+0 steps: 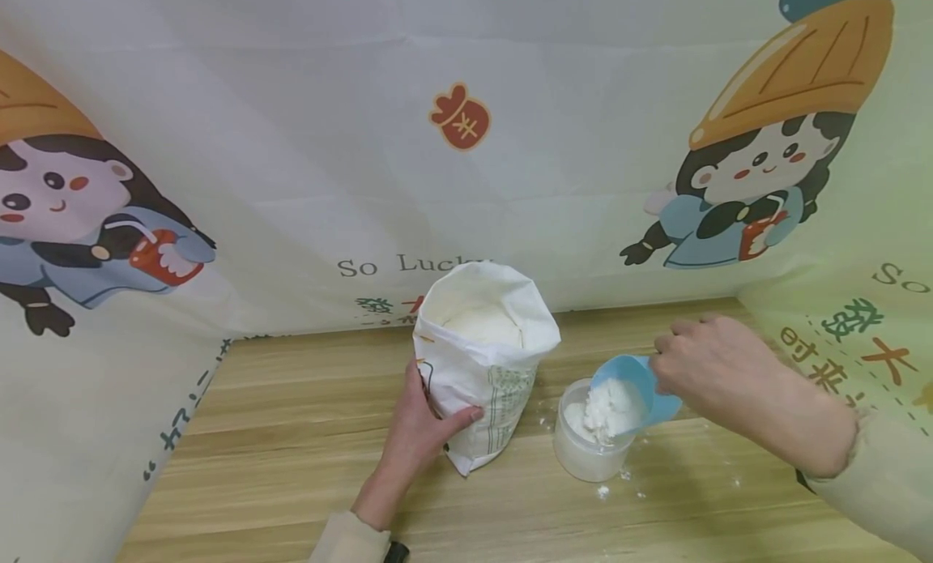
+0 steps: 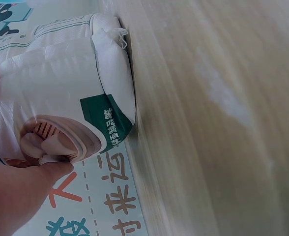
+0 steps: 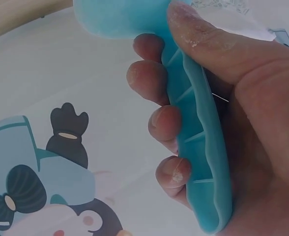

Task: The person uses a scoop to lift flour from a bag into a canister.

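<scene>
A white flour bag [image 1: 466, 389] stands upright with its top open and white flour [image 1: 484, 324] inside. My left hand [image 1: 426, 421] grips its lower left side, thumb across the front; the left wrist view shows the printed dumplings on the bag [image 2: 51, 78]. To the right of the bag stands a clear plastic jar [image 1: 586, 464] with flour in it. Over its mouth, my right hand [image 1: 717, 368] holds a light blue scoop [image 1: 659, 407], tilted, with a clump of flour [image 1: 615, 409] at its lip. In the right wrist view, my fingers wrap round the scoop's ribbed handle [image 3: 198, 142].
Bits of spilled flour [image 1: 602, 492] lie on the wood-grain table [image 1: 277, 449] around the jar. A printed cloth [image 1: 328, 142] with cartoon figures hangs as a wall behind and at both sides, close behind the bag.
</scene>
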Demonstrator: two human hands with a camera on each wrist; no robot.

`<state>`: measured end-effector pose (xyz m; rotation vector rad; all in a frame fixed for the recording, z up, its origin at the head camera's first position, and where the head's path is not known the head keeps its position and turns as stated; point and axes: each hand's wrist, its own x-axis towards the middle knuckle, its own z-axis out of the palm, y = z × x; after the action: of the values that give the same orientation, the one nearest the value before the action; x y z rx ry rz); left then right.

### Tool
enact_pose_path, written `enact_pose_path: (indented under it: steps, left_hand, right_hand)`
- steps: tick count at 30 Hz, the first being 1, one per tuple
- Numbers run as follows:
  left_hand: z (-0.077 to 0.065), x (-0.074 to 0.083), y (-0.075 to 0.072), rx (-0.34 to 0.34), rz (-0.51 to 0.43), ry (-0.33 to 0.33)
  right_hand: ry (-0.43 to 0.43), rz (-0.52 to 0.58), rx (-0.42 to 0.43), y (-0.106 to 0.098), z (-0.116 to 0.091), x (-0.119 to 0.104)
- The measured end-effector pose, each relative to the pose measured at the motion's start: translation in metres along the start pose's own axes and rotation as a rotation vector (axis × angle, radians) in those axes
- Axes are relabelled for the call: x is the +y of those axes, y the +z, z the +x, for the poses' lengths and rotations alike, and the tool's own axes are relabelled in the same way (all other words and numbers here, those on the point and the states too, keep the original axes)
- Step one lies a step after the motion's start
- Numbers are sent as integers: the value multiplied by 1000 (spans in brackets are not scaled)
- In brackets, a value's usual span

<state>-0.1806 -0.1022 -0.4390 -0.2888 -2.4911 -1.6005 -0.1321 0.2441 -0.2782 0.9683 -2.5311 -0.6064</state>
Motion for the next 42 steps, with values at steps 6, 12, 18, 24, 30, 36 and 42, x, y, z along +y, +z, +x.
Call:
enact_pose_path:
  steps: [6, 12, 18, 24, 30, 36, 42]
  left_hand:
    - [1, 1, 0, 0, 2, -1]
    - [2, 1, 0, 1, -8, -6]
    - [2, 1, -1, 0, -15, -7]
    - [2, 0, -1, 5, -9, -5]
    - [1, 1, -1, 0, 24, -13]
    - [-1, 1, -1, 5, 21, -18]
    - [-1, 2, 0, -2, 20, -31]
  right_hand:
    - [-20, -33, 20, -1, -1, -2]
    - [-39, -60, 49, -2, -2, -3]
    - [-51, -74, 87, -2, -4, -3]
    - [-44, -24, 65, 0, -9, 2]
    - [-27, 35, 95, 6, -19, 7]
    - [20, 131, 93, 13, -32, 13]
    - [112, 220, 69, 17, -46, 19]
